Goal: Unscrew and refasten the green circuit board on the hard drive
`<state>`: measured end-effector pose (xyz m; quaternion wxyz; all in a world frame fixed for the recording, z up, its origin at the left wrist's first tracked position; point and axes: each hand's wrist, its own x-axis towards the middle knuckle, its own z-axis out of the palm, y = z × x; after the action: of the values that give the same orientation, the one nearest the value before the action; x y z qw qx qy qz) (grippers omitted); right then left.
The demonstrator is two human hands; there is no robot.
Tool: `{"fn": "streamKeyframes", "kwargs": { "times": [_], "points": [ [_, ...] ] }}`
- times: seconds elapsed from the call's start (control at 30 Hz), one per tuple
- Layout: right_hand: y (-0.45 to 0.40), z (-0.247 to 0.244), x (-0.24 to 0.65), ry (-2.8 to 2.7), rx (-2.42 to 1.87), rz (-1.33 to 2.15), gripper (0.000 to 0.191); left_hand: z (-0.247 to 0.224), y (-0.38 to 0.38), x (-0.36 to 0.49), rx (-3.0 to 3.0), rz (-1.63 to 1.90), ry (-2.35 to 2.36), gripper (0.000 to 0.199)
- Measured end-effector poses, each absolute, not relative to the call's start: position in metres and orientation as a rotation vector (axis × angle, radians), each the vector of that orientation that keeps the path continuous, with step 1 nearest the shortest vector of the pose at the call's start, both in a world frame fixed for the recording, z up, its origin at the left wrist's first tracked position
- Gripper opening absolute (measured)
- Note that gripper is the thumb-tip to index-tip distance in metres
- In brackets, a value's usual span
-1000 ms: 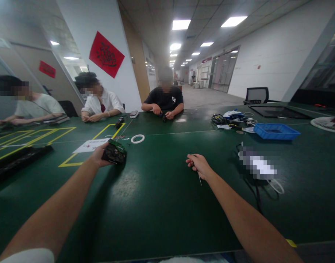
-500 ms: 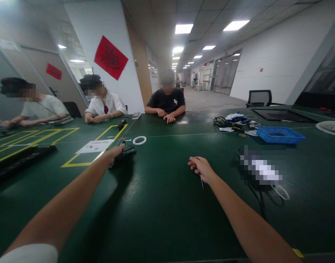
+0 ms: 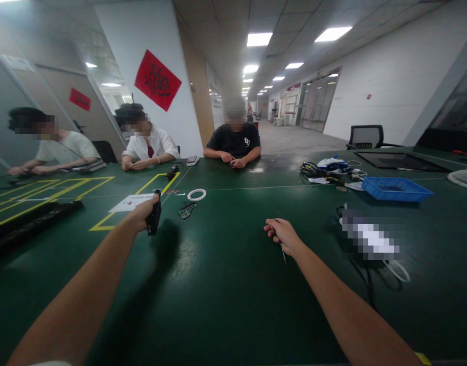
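My left hand [image 3: 142,212] grips a flat black device [image 3: 154,213], tilted on edge above the green table [image 3: 226,284]. Just right of it, a small circuit board [image 3: 187,209] lies on the table below a white ring [image 3: 196,194]. A white paper sheet [image 3: 122,203] is partly behind my left hand. My right hand [image 3: 281,234] is closed round a thin metal tool [image 3: 283,252], whose shaft points down from under the palm.
A blue tray [image 3: 397,189], a cable bundle [image 3: 312,170] and a blurred white item [image 3: 371,236] with cords are on the right. At left lies a long black part [image 3: 35,223]. Three people sit across the table, the middle one in a black shirt [image 3: 237,141].
My left hand has moved a little left with the black device, now turned more upright. The circuit board on the table has come into view. My right hand has hardly moved.
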<state>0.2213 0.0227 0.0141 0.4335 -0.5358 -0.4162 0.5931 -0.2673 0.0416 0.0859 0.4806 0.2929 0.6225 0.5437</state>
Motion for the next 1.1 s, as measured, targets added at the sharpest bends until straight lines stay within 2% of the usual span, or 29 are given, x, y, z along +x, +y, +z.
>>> {"fn": "streamKeyframes", "kwargs": {
  "times": [0.1, 0.2, 0.3, 0.4, 0.53, 0.63, 0.73, 0.83, 1.1],
  "points": [
    [0.023, 0.014, 0.219, -1.039, -1.340, 1.469, 0.010, 0.091, 0.037, -0.257, 0.662, 1.260, 1.493, 0.040],
    [0.023, 0.013, 0.219, -1.041, -1.342, 1.474, 0.009, 0.090, 0.034, -0.222, 0.609, 1.169, 1.242, 0.053],
    [0.024, 0.012, 0.222, -1.030, -1.344, 1.472, 0.009, 0.079, 0.033, -0.172, 0.591, 1.016, 1.064, 0.053],
    [0.026, 0.013, 0.225, -1.018, -1.352, 1.462, 0.011, 0.059, 0.034, -0.123, 0.642, 0.950, 1.080, 0.042],
    [0.025, 0.017, 0.228, -1.048, -1.371, 1.447, 0.011, 0.039, 0.033, -0.070, 0.771, 0.823, 1.140, 0.042],
    [0.024, 0.019, 0.231, -1.078, -1.391, 1.404, 0.015, 0.033, 0.030, -0.040, 1.043, 0.727, 1.219, 0.048],
    [0.024, 0.019, 0.234, -1.182, -1.451, 1.291, 0.026, 0.031, 0.031, -0.017, 1.503, 0.650, 1.390, 0.063],
    [0.025, 0.019, 0.237, -1.328, -1.537, 1.195, 0.036, 0.031, 0.036, 0.001, 1.833, 0.659, 1.529, 0.071],
    [0.021, 0.027, 0.247, -1.469, -1.647, 1.165, 0.038, 0.037, 0.031, 0.021, 2.056, 0.768, 1.543, 0.064]
  ]
}}
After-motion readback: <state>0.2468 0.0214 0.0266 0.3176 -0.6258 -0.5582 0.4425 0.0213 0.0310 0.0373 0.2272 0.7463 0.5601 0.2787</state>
